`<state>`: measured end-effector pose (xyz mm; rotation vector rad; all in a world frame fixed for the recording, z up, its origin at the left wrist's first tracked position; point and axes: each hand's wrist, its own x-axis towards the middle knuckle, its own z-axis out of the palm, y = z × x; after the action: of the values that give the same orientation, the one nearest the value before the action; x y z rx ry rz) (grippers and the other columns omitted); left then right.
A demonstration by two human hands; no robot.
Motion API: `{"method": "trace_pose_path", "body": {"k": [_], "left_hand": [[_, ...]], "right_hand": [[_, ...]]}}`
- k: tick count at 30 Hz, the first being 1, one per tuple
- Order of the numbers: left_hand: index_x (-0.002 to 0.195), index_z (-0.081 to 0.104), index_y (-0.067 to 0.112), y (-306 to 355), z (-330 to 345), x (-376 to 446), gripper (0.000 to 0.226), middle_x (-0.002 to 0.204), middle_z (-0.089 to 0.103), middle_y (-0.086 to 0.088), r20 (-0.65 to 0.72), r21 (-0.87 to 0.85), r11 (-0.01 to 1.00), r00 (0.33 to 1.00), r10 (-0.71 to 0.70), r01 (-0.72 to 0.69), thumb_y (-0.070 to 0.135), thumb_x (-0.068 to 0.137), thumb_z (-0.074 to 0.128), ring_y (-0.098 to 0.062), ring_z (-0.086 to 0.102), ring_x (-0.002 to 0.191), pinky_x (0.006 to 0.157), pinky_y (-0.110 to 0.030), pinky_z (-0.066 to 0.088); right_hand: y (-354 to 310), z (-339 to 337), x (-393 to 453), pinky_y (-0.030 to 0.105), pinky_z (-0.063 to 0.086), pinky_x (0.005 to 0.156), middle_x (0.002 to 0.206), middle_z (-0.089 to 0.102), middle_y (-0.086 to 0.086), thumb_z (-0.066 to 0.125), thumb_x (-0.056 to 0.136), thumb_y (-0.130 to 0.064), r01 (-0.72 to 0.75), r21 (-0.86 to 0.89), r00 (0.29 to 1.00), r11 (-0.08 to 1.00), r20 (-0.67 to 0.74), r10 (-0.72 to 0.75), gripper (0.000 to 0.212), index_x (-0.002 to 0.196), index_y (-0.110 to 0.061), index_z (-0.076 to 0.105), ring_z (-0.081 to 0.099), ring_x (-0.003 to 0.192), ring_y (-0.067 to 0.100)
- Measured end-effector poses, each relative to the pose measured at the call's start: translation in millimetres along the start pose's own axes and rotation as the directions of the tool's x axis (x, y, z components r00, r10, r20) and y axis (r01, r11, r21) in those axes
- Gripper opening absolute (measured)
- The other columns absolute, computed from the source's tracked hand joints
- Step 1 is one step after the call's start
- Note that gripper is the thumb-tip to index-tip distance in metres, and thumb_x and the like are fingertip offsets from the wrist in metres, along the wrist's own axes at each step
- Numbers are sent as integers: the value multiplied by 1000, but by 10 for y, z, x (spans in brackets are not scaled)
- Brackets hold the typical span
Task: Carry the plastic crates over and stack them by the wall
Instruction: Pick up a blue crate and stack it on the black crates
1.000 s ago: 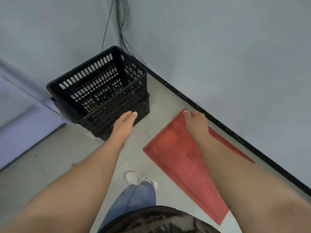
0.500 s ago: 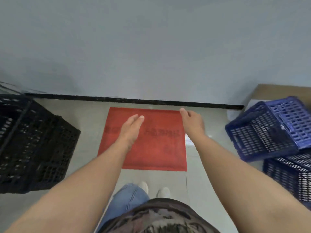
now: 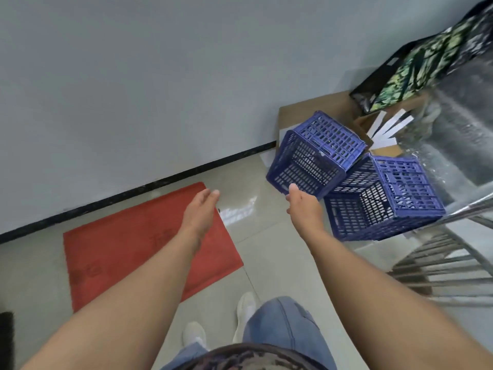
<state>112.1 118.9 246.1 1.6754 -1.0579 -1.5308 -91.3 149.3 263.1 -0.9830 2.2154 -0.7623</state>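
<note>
Blue plastic crates (image 3: pixel 354 180) now fill the right middle of the frame, tumbled against each other near the wall (image 3: pixel 133 76), where a second ago the view faced a black crate stack that has slid off to the lower left edge; to my eye the person has turned away to fetch the next load. Both hands hold nothing: the right hand (image 3: pixel 304 206) reaches with loosely bent fingers just short of the nearest blue crate, and the left hand (image 3: pixel 200 212) hangs flat over the red mat (image 3: pixel 120 249).
</note>
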Motion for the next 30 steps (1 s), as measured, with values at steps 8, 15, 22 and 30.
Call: {"method": "trace_pose_path", "body": {"k": [8, 15, 22, 30], "left_hand": [[137, 49, 21, 279, 847, 340, 48, 139, 50, 3, 101, 48, 998, 994, -47, 42, 41, 93, 50, -16, 47, 127, 108, -45, 38], [138, 46, 21, 699, 1848, 776, 47, 138, 50, 0, 111, 88, 995, 993, -51, 41, 42, 96, 44, -17, 51, 122, 94, -34, 43], [143, 37, 26, 1008, 2456, 1277, 50, 143, 45, 0, 76, 58, 996, 995, -72, 68, 47, 97, 37, -18, 54, 115, 89, -37, 49], [147, 31, 30, 1168, 2667, 2254, 52, 149, 37, 4, 116, 57, 992, 986, -121, 115, 44, 97, 40, -18, 53, 113, 84, -43, 55]], "right_hand": [[445, -500, 584, 37, 43, 84, 99, 68, 11, 26, 99, -47, -146, 58, 986, 988, -70, 149, 55, 96, -10, 67, 60, 97, 29], [628, -1024, 1590, 43, 47, 89, 104, 69, 8, 23, 94, -52, -205, 96, 977, 974, -35, 209, 59, 97, -14, 68, 64, 96, 29], [597, -1236, 2529, 43, 48, 92, 111, 69, 9, 21, 95, -46, -200, 55, 980, 978, 2, 200, 60, 104, -13, 70, 65, 99, 30], [465, -1024, 3530, 36, 43, 83, 114, 65, 14, 26, 99, -28, -219, -48, 976, 975, -17, 218, 42, 105, -6, 61, 58, 99, 31]]}}
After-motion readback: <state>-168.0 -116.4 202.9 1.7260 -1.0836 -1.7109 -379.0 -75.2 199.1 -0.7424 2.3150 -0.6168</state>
